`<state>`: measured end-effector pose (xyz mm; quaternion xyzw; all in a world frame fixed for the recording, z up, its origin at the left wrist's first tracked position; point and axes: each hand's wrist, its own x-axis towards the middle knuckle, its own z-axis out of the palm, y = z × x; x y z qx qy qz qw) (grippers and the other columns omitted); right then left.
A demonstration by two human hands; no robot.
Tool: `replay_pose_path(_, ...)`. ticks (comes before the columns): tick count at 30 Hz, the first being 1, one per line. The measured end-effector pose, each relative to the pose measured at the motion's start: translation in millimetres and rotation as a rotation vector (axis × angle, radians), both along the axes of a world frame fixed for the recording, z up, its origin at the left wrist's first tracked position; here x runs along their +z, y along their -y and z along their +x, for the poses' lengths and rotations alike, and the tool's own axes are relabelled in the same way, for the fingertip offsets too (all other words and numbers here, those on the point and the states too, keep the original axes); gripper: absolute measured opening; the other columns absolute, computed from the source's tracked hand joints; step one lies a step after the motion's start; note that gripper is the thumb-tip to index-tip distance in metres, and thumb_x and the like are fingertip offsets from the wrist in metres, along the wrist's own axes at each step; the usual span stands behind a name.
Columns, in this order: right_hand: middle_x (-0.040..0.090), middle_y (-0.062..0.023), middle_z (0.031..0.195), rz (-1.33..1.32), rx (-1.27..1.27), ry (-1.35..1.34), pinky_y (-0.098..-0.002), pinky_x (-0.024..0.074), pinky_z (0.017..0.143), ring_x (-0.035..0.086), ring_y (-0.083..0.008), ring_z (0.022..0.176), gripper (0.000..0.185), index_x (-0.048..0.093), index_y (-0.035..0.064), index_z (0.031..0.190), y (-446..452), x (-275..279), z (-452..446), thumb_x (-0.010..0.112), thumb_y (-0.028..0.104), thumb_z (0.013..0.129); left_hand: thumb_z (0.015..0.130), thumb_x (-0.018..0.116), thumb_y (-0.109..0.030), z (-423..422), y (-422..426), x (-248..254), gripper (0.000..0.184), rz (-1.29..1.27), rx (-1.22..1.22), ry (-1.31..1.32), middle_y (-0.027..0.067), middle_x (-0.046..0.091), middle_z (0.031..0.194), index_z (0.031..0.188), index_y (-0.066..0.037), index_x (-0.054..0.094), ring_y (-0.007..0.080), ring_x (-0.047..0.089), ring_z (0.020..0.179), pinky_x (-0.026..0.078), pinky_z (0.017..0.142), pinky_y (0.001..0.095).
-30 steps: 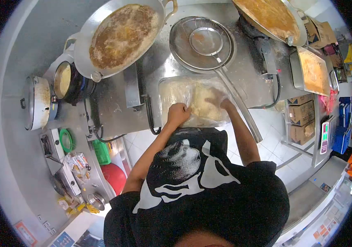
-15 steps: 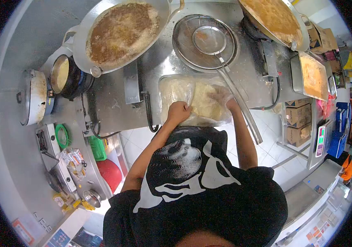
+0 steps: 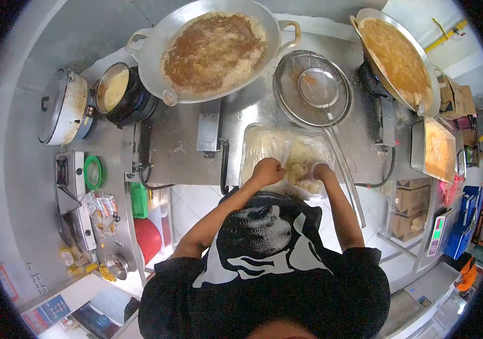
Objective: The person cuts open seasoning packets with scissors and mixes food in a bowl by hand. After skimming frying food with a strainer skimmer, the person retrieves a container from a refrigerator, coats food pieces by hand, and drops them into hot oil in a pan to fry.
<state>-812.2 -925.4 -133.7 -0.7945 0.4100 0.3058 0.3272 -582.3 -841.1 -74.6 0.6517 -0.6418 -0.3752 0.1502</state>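
A tray (image 3: 246, 144) lined with clear plastic (image 3: 264, 142) sits at the counter's front edge, holding a pale, crumbly food (image 3: 297, 165). My left hand (image 3: 268, 171) is closed, pinching a fold of the plastic near the middle of the tray. Over the right side of the food, my right hand (image 3: 318, 172) has its fingers curled down into the bag; plastic and pale coating partly hide them, and what they grip cannot be made out.
Beyond the tray stand a large wok of bubbling oil (image 3: 213, 53) and another wok (image 3: 397, 56) at right. A strainer (image 3: 312, 87) lies between them, its long handle (image 3: 346, 175) passing right of my right hand. At left are a small pan (image 3: 112, 87) and a lidded pot (image 3: 66, 107).
The view has shifted, so everything appears lower and further right. My right hand has gone from spread fingers on the food to curled ones. My left hand keeps pinching the plastic.
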Motion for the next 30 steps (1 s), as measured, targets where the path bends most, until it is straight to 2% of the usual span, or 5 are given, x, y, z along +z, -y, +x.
replay_pose_path(2,0.059,-0.0165,0.122,-0.001,-0.008,0.071,-0.0404,0.0433,0.093,0.056,-0.0337,0.111,0.08,0.057,0.0116,0.124,2.1,-64.3,-25.6,0.067,0.066,0.067,0.072,0.063,-0.032,1.3,0.3,-7.1,0.03,-0.02,-0.035,0.002,0.0211,0.063,0.07,0.066,-0.003,0.066,0.0379,0.063,0.07,0.05,0.067,0.0464)
replay_pose_path(8,0.065,-0.0168,0.107,-0.085,0.071,0.091,-0.0397,0.0454,0.087,0.059,-0.0338,0.1,0.063,0.06,0.0081,0.114,-6.4,16.6,-11.7,0.071,0.053,0.07,0.07,0.063,-0.032,5.4,4.8,-17.9,0.03,0.035,-0.091,-0.022,0.0211,0.062,0.069,0.063,-0.002,0.065,0.037,0.062,0.067,0.05,0.066,0.047)
replay_pose_path(12,0.062,-0.0228,0.105,-0.381,-0.242,0.248,-0.0386,0.0457,0.088,0.058,-0.0362,0.1,0.056,0.06,-0.003,0.108,-36.8,88.8,-2.2,0.075,0.037,0.071,0.07,0.062,-0.03,7.8,2.8,-36.1,0.03,-0.077,-0.092,-0.058,0.021,0.062,0.068,0.063,-0.001,0.065,0.0368,0.062,0.067,0.049,0.066,0.0471)
replay_pose_path(19,0.057,-0.0279,0.116,-0.415,-0.157,0.258,-0.04,0.0429,0.094,0.055,-0.0365,0.109,0.075,0.056,-0.0075,0.114,-40.1,45.0,-13.0,0.067,0.055,0.073,0.07,0.061,-0.031,9.3,10.2,-13.2,0.03,-0.009,-0.13,-0.041,0.0208,0.064,0.072,0.068,-0.001,0.067,0.0369,0.063,0.07,0.051,0.069,0.0464)
replay_pose_path(30,0.059,-0.0241,0.112,-0.463,-0.291,0.096,-0.0417,0.0445,0.091,0.056,-0.0357,0.108,0.053,0.066,0.0042,0.106,-53.8,89.7,-0.9,0.061,0.05,0.079,0.076,0.06,-0.037,26.8,6.5,-8.8,0.037,0.132,-0.193,-0.126,0.0169,0.063,0.062,0.063,-0.002,0.066,0.0333,0.064,0.063,0.051,0.066,0.0444)
